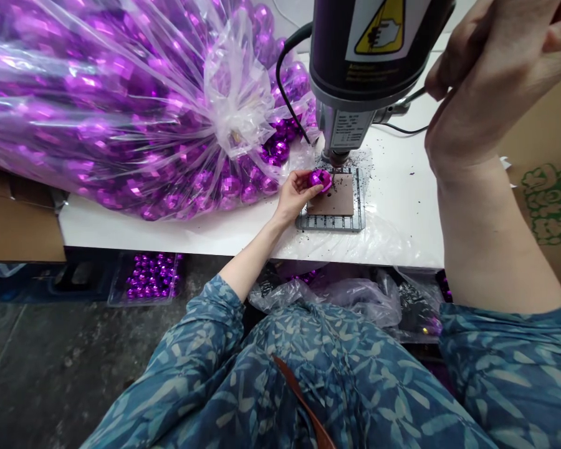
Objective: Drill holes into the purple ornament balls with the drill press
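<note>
My left hand (295, 196) pinches a shiny purple faceted ball (320, 180) between thumb and fingers. The ball is over a brown square board (339, 201) on the slotted metal base (355, 222) of a bench drill press. Right above the ball is the chuck (339, 157) of the drill press (371, 68); whether a bit touches the ball I cannot make out. Raised at the right of the machine, my right hand (495, 81) has its fingers curled closed. What lies inside that grip is hidden.
A large clear plastic bag (159, 112) full of purple balls covers the table's left side. Dark shavings lie around the base on the white table (397, 199). A cardboard box (542, 156) stands at right. Below the table is a clear bin (144, 280) of purple balls.
</note>
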`<state>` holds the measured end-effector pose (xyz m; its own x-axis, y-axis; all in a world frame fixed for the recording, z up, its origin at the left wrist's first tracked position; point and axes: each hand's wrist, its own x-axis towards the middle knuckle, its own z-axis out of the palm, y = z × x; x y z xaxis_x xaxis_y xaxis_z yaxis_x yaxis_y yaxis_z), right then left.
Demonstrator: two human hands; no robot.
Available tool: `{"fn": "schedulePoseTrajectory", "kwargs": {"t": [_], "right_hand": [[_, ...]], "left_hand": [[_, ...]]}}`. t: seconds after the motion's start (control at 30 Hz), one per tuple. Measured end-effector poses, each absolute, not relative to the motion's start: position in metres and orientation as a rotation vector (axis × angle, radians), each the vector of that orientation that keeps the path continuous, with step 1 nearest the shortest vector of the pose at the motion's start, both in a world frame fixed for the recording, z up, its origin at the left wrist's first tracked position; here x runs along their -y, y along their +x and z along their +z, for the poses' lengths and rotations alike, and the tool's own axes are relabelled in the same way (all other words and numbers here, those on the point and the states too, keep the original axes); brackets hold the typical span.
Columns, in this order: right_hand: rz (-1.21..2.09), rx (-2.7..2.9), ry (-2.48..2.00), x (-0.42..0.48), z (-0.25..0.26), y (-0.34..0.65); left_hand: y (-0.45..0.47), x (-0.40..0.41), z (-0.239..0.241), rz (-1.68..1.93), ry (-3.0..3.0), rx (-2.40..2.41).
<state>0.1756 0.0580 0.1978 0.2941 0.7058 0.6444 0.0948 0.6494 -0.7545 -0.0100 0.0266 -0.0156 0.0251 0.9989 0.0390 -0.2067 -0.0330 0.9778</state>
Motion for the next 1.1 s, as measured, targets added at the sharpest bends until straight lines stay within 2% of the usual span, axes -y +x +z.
{"fn": "schedulePoseTrajectory", "kwargs": {"t": [0.43,0.7,1.1], "right_hand": [[0.436,1.267,-0.851,-0.053,0.201,0.176],[0.5,1.254,-0.732,-0.051,0.201,0.174],[0.353,1.174,-0.722,-0.011,0.16,0.171]], "left_hand": [[0.003,-0.023,-0.022,1.217,1.338,-0.949],[0.008,-0.015,-0.021,1.208,1.514,-0.997],[0.01,-0.015,-0.024,1.229,1.463,-0.948]]}}
